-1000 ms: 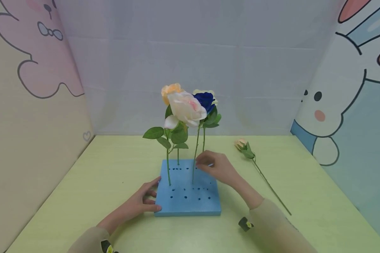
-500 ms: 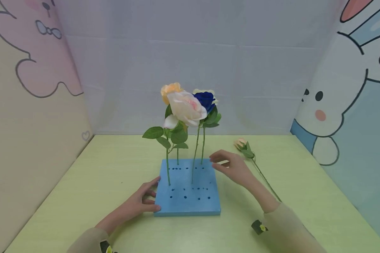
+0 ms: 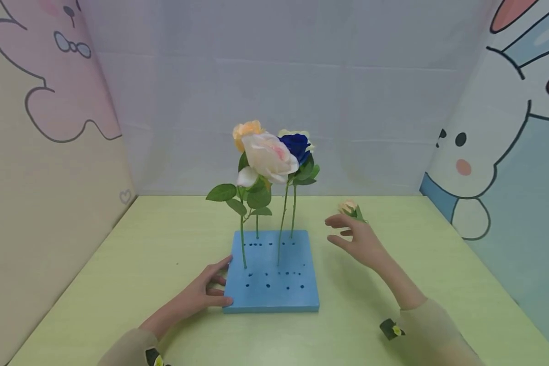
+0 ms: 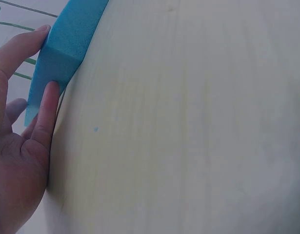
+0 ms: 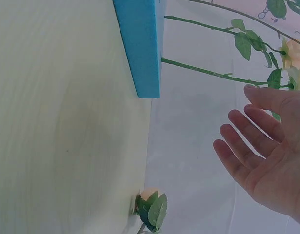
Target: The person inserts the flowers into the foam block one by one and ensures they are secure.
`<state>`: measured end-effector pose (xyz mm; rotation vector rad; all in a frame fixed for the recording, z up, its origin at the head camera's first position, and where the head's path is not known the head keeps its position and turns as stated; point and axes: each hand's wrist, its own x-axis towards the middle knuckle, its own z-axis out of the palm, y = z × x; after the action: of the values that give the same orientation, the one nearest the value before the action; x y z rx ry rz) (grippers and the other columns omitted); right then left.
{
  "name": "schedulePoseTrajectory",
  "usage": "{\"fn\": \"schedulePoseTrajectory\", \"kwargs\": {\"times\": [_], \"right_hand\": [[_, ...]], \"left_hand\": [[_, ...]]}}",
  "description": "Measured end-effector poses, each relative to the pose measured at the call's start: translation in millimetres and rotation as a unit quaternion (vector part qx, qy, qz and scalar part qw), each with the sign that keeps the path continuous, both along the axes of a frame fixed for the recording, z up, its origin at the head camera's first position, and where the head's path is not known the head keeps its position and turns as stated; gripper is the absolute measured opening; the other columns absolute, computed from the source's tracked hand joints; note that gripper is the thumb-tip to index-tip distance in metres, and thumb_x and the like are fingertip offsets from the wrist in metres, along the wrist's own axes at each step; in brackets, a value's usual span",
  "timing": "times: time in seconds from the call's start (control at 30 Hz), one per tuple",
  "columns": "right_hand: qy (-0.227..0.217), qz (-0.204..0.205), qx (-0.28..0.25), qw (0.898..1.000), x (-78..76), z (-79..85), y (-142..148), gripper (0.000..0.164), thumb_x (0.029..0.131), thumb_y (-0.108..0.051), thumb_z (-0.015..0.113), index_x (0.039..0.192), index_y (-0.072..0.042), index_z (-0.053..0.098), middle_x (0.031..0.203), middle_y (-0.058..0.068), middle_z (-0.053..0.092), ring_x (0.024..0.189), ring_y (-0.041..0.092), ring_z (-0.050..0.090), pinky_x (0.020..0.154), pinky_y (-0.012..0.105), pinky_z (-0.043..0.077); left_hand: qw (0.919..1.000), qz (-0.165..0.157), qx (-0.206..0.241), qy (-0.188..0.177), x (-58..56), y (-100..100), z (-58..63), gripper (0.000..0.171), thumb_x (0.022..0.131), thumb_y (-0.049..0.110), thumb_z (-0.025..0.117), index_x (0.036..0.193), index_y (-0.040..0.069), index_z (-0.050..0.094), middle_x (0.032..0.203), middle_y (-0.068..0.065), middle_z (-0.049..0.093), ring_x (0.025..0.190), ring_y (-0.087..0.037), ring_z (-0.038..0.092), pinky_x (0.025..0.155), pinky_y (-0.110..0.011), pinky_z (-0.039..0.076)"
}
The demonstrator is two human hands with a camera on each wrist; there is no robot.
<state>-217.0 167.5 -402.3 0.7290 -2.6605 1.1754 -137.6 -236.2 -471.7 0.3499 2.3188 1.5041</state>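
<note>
A blue foam board (image 3: 274, 297) with rows of holes lies on the table. Several artificial roses stand upright in it: a pale pink one (image 3: 271, 157) in front, a blue one (image 3: 296, 146), an orange one (image 3: 247, 131), and a cream one mostly hidden behind the blue. My left hand (image 3: 207, 288) rests against the board's left side, fingers spread along its edge; in the left wrist view fingertips touch the blue foam (image 4: 67, 48). To the right of the board my right hand (image 3: 359, 241) hovers with relaxed fingers, holding nothing. A peach rose (image 3: 347, 207) lies behind it, its stem hidden by hand and arm.
The pale green table (image 3: 174, 229) reaches back to a light cloth backdrop (image 3: 187, 127). Side walls carry cartoon figures, a rabbit (image 3: 476, 147) on the right and a pink one (image 3: 55, 101) on the left.
My right hand has let go of a rose stem at the board's back right and moved right, toward the lying peach rose. The left hand has stayed on the board.
</note>
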Motion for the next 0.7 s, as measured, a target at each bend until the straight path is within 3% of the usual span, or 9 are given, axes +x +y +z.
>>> {"fn": "schedulePoseTrajectory", "kwargs": {"times": [0.3, 0.7], "right_hand": [[0.022, -0.026, 0.032, 0.999, -0.6, -2.9, 19, 0.039, 0.091, -0.010, 0.070, 0.128, -0.002, 0.060, 0.127, 0.016, 0.066, 0.115, 0.034, 0.063, 0.093, 0.049, 0.055], [0.010, -0.070, 0.052, 0.996, -0.5, -0.4, 39, 0.051, 0.089, -0.013, 0.073, 0.134, 0.000, 0.053, 0.133, 0.022, 0.060, 0.119, 0.040, 0.058, 0.094, 0.053, 0.053]], "left_hand": [[0.9998, 0.012, -0.014, -0.011, 1.1, 2, -0.8, 0.098, 0.084, 0.028, 0.079, 0.160, 0.023, 0.016, 0.157, -0.017, 0.025, 0.120, -0.027, 0.050, 0.090, -0.022, 0.053], [1.0000, 0.003, -0.002, 0.001, 0.4, 0, 0.4, 0.097, 0.086, 0.025, 0.078, 0.160, 0.019, 0.015, 0.156, -0.020, 0.025, 0.120, -0.027, 0.050, 0.090, -0.022, 0.053]]}}
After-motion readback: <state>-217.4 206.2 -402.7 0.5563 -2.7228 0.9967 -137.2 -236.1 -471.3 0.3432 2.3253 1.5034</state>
